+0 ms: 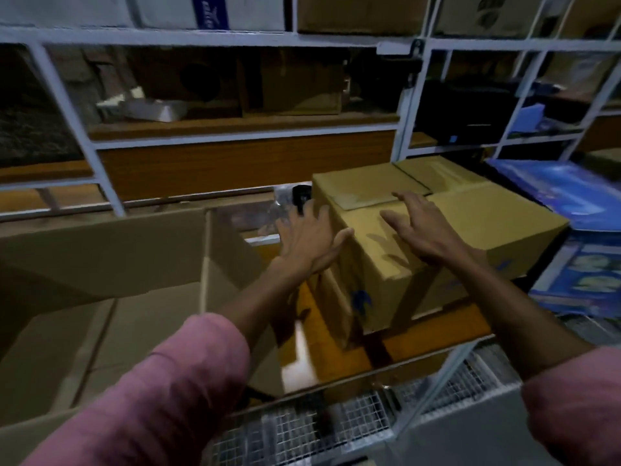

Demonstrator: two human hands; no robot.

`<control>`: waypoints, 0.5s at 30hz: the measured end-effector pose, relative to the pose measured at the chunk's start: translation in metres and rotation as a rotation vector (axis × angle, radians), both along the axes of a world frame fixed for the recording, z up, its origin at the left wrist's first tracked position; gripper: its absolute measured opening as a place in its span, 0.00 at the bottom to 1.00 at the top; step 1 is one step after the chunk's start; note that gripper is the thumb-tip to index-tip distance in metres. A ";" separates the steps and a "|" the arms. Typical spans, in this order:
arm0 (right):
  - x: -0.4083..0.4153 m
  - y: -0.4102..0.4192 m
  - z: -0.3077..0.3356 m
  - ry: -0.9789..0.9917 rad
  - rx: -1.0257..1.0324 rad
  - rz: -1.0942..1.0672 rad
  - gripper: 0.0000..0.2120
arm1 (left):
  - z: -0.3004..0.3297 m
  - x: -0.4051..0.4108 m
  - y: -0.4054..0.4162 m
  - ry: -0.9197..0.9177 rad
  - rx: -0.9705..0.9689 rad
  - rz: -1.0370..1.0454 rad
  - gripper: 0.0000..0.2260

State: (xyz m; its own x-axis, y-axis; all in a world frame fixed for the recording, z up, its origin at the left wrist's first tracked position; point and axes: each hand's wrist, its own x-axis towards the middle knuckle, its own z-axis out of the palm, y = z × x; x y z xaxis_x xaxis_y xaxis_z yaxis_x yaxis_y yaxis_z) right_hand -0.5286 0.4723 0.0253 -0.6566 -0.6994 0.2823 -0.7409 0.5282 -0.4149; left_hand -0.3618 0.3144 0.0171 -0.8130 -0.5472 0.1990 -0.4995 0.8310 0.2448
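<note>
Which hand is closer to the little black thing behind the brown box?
Left. The left hand reaches beside the brown box, fingertips right by the black thing. The right hand is over the box's top, farther right.

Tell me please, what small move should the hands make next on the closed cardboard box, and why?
Probably close both hands on the closed cardboard box. The left hand is spread at its left side and the right hand flat over its top, both uncurled, so neither grips yet. A firm hold seems needed before sliding it off the shelf.
</note>
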 end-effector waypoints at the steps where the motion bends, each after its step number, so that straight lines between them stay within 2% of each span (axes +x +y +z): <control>1: -0.025 0.005 -0.001 -0.003 0.025 -0.007 0.30 | 0.000 -0.022 0.003 0.003 0.028 0.023 0.33; 8: -0.163 0.020 -0.011 -0.043 0.183 -0.070 0.33 | -0.016 -0.143 0.028 -0.071 0.195 0.205 0.37; 13: -0.223 0.020 -0.021 0.022 0.246 -0.091 0.31 | -0.021 -0.163 0.000 -0.113 0.208 0.251 0.35; 15: -0.244 0.022 -0.019 0.041 0.285 -0.148 0.34 | -0.022 -0.161 -0.018 -0.126 0.217 0.277 0.34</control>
